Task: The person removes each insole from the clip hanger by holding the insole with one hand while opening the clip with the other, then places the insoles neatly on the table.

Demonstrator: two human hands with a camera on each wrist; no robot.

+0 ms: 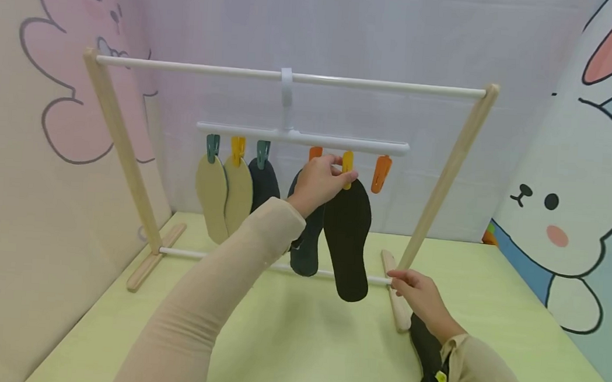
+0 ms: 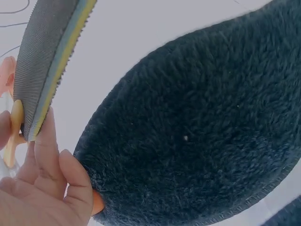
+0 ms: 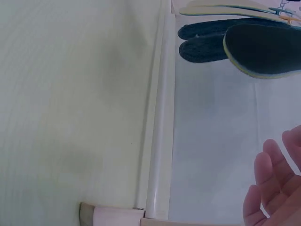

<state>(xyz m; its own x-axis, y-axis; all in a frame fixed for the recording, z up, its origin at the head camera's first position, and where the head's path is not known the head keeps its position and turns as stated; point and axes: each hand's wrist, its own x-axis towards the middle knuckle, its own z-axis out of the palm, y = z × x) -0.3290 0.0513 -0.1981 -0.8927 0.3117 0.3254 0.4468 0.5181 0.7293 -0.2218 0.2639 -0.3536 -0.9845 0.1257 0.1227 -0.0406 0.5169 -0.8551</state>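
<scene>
Left hand [image 1: 319,183]: pinches yellow clip [image 1: 347,169].
Black insole [image 1: 349,240]: hangs just below that pinch.
Right hand [image 1: 423,297]: relaxed, unclenched.

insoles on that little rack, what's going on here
A person's left hand pinches a yellow clip at the top of a black insole hanging from the white hanger. The right hand holds nothing, near the rack's right leg. Two beige insoles and two dark blue insoles hang farther left. The orange clip at the hanger's right end holds no insole.
</scene>
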